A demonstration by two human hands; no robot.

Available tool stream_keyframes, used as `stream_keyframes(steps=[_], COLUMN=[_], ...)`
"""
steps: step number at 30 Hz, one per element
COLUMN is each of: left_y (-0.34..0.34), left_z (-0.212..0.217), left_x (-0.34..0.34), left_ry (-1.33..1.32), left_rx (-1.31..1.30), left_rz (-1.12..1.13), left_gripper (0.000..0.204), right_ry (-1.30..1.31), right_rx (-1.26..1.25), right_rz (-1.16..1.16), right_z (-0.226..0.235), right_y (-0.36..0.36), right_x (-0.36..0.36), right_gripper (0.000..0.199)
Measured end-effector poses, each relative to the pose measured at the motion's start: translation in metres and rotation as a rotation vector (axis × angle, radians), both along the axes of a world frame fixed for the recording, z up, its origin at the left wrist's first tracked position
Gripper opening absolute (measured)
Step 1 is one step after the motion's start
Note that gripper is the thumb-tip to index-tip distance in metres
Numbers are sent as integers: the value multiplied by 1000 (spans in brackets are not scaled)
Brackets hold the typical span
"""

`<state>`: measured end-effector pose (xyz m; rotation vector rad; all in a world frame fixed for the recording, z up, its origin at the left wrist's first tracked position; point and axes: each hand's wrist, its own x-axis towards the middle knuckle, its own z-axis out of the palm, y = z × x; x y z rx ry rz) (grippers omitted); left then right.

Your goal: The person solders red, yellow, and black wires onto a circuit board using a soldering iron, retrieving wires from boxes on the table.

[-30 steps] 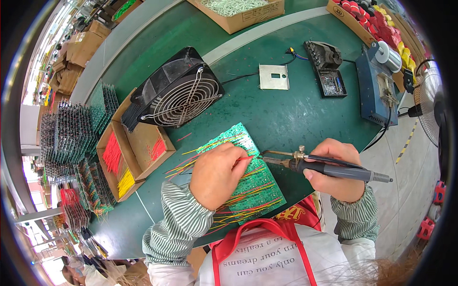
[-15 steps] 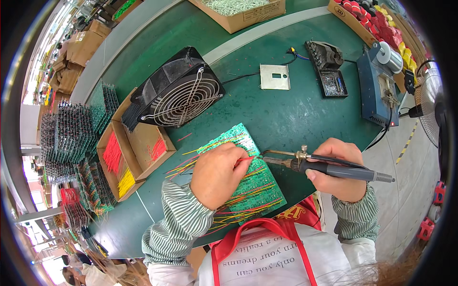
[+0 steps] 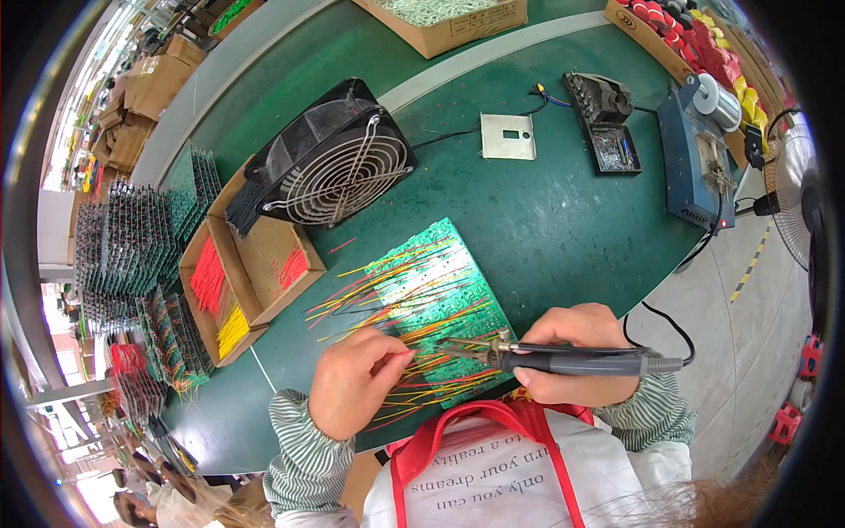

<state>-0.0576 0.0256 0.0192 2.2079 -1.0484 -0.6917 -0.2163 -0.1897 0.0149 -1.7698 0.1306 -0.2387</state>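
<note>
A green circuit board (image 3: 476, 290) lies tilted on the bench, with many red, yellow and a few black wires (image 3: 352, 280) running across it and past its left edge. My left hand (image 3: 348, 387) is by the board's near left part, thumb and fingers pinched together over the wires; whatever lies between the fingertips is too small to make out. In my right hand (image 3: 581, 327) is a grey soldering iron (image 3: 572, 363) with a thin feed tube along its top. Its tip points left over the wires, a short way from my left fingertips.
Left of the board stands a cardboard tray (image 3: 308, 280) of cut red and yellow wires, with a black fan (image 3: 339, 167) beyond it. Stacked circuit boards (image 3: 132, 238) fill the far left. At the right back are a black holder (image 3: 607, 132) and a blue soldering station (image 3: 687, 158).
My left hand has drawn back nearer and leftward, leaving the red wire it pinched at the board's middle. My right hand has brought the iron nearer and left.
</note>
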Motion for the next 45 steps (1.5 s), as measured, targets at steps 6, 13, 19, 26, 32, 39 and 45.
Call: stream_keyframes(steps=[6, 13, 19, 26, 32, 39, 45], left_y=[5, 6, 5, 7, -15, -17, -18], left_z=[-9, -9, -8, 8, -3, -17, -16], left_x=[3, 6, 6, 2, -9, -8, -7], left_ry=[20, 19, 17, -183, -207, -186, -172], left_rx=[40, 38, 42, -30, -69, -71, -52], left_rz=[-21, -33, -36, 15, -106, -91, -103], left_gripper=[10, 10, 10, 8, 8, 9, 8], right_ry=[66, 96, 56, 29, 16, 65, 28], right_rx=[17, 53, -1, -35, -49, 5, -35], right_rz=[13, 30, 9, -44, -92, -96, -68], right_z=[-1, -2, 2, 3, 2, -2, -1], right_y=[8, 11, 7, -1, -1, 0, -3], right_x=[7, 11, 11, 1, -4, -4, -1], right_gripper=[16, 17, 16, 15, 15, 21, 15])
